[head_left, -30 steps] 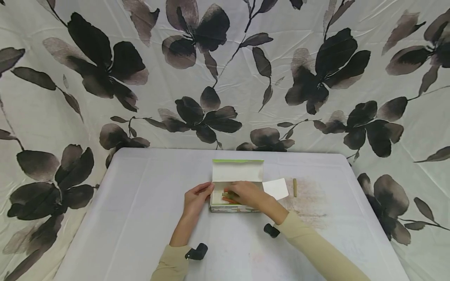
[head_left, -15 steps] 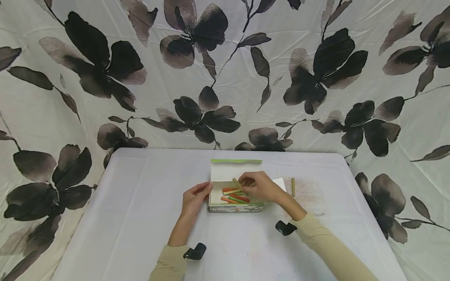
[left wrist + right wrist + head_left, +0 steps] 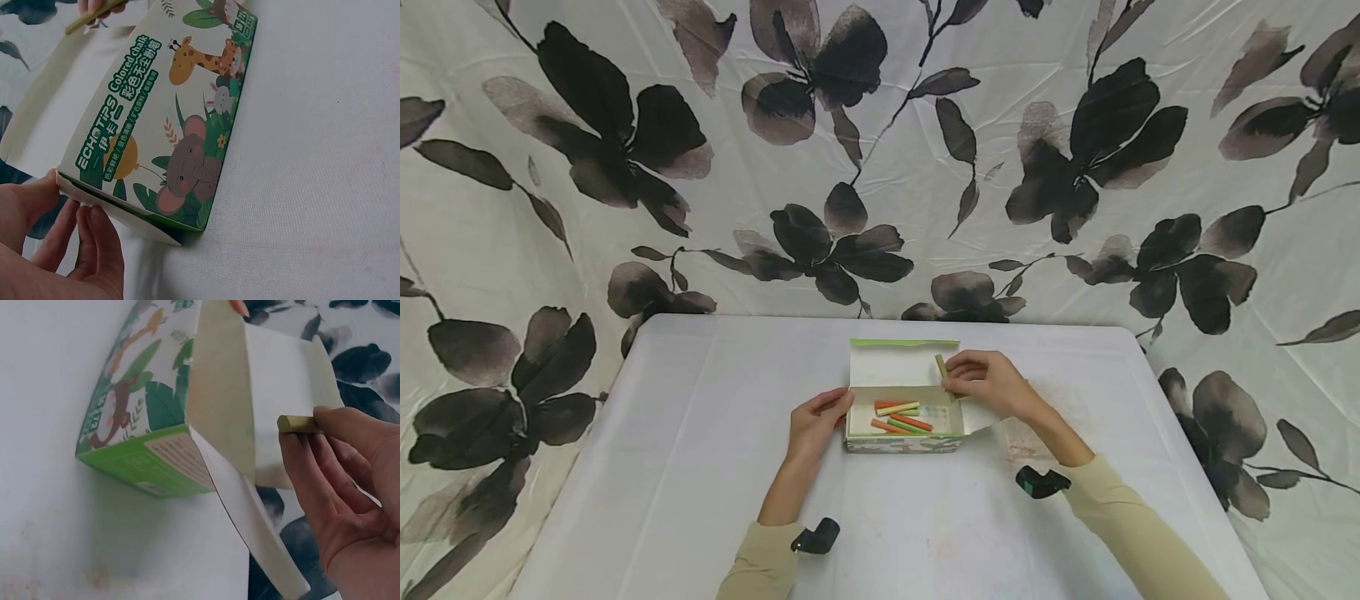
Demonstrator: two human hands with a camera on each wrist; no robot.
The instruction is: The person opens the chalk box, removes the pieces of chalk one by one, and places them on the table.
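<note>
A white and green colored chalk box (image 3: 868, 447) stands on the table with its lid raised at the back. Several orange, red, green and yellow chalk sticks (image 3: 911, 423) lie inside it. My left hand (image 3: 814, 425) pinches the left side flap at the box's corner, thumb above and fingers beneath in the left wrist view. Over the box's back right corner, my right hand (image 3: 988, 385) pinches an olive-yellow chalk stick (image 3: 299, 424) between thumb and fingertips. The box's right flap (image 3: 244, 512) sticks outward under that hand.
Reddish-brown chalk smudges (image 3: 1028, 442) mark the white table (image 3: 700, 433) right of the box. A flowered cloth (image 3: 970, 167) hangs behind the table. Each wrist carries a small black camera, such as the left camera (image 3: 817, 537).
My right hand has come up out of the box with the olive-yellow chalk and moved right. It now covers the loose stick on the table. My left hand has kept its place.
</note>
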